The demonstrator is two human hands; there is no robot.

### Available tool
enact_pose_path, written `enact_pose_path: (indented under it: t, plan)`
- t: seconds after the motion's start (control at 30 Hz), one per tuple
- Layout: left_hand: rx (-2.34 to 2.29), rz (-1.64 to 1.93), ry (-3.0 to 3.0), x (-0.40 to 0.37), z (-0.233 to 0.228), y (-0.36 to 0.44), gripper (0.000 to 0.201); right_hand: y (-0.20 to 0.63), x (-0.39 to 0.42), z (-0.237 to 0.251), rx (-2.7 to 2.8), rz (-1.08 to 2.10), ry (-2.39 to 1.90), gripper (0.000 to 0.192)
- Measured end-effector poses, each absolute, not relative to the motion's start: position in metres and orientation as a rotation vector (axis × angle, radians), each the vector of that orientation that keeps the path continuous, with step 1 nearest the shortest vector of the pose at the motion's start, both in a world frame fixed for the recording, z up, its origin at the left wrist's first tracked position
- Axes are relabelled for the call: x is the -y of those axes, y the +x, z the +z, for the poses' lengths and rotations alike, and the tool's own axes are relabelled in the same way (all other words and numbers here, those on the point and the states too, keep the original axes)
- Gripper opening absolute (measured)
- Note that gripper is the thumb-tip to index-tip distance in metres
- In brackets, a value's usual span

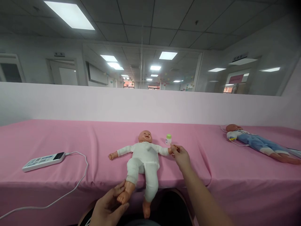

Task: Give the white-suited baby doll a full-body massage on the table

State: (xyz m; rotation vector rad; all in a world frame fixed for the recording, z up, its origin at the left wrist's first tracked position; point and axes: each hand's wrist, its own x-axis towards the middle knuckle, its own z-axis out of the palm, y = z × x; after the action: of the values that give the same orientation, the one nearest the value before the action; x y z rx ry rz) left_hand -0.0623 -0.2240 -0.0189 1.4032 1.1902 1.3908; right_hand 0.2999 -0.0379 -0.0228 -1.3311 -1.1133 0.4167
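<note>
A baby doll (144, 155) in a white long-sleeved top and white trousers lies on its back on the pink-covered table. Its arms are spread and its feet reach past the front edge. My right hand (182, 158) pinches the doll's hand on the right side of the view. Around the doll's lower leg and foot (125, 193) on the left side, my left hand (109, 204) is closed, fingers at the ankle and thumb below the foot. The doll's other foot (146, 209) hangs free. A small bottle with a green cap (168, 139) stands just beyond my right hand.
A white handheld controller (44, 161) with a cable lies at left; the cable runs over the front edge. Another doll in blue trousers (256, 142), with thin tubing about it, lies at right. Behind the pink table cover (113, 131) rises a low white wall (131, 105) topped with glass.
</note>
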Motion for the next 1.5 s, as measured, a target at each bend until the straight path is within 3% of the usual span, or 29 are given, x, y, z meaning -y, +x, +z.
enact_pose_path:
  t: [0.2,0.4,0.57,0.77,0.87,1.03,1.17,1.27,1.5]
  plan:
    - [-1.294,1.456,1.389,0.228,-0.015,-0.074,0.052,0.323,0.041,-0.036,1.126,0.547,-1.489,0.044]
    - [-1.128,1.478,1.490,0.182,0.013,-0.060,0.051,0.280,0.046,0.009,1.207,0.534,-1.313,0.036]
    - [-1.025,1.378,1.520,0.144,0.032,-0.033,0.056,0.225,0.057,0.032,1.565,0.401,-1.167,0.012]
    - [-0.999,1.399,1.505,0.126,0.025,-0.016,0.048,0.184,0.076,0.006,1.931,-0.066,-1.263,0.018]
    - [-0.963,1.396,1.465,0.124,0.017,-0.015,0.051,0.180,0.081,-0.002,1.952,-0.145,-1.266,0.017]
    - [-0.963,1.383,1.436,0.130,0.015,-0.018,0.056,0.189,0.079,0.001,1.910,-0.042,-1.195,0.020]
    - [-1.003,1.469,1.376,0.149,0.010,-0.031,0.055,0.209,0.070,0.002,1.685,0.265,-1.162,0.009]
    - [-1.072,1.514,1.347,0.172,-0.002,-0.053,0.049,0.237,0.061,-0.002,1.449,0.441,-1.208,0.026]
    - [-1.303,1.417,1.331,0.217,-0.048,-0.112,0.047,0.317,0.049,-0.033,1.150,0.259,-1.637,0.046]
